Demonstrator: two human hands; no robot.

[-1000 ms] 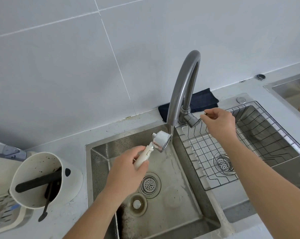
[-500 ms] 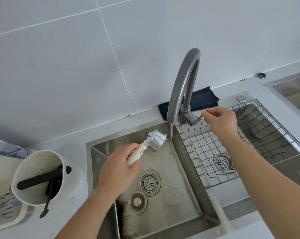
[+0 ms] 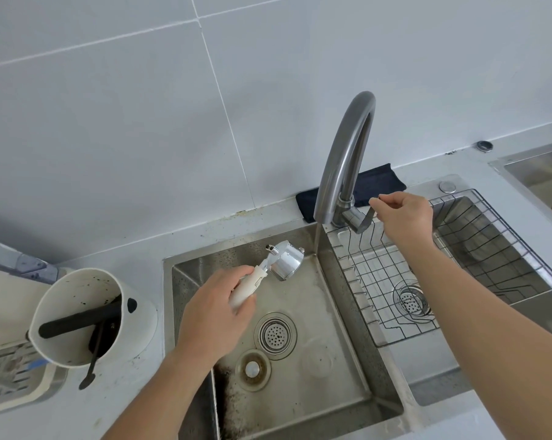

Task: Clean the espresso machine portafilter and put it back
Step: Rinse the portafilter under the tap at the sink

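- Left hand (image 3: 213,315) has its grip clenched around the portafilter (image 3: 268,271) handle, over the sink (image 3: 328,360), left of the spout.
- Right hand (image 3: 406,217) pinches the faucet lever (image 3: 365,219).
- A thin stream runs from the faucet (image 3: 344,154).

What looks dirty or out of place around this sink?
The sink floor has dark gritty specks and brownish staining at its near left corner. The white container beside it is speckled dark inside. A dark cloth lies bunched behind the faucet. Nothing looks broken.

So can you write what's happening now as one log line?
left hand: holds portafilter over sink | right hand: on tap lever | water: thin stream
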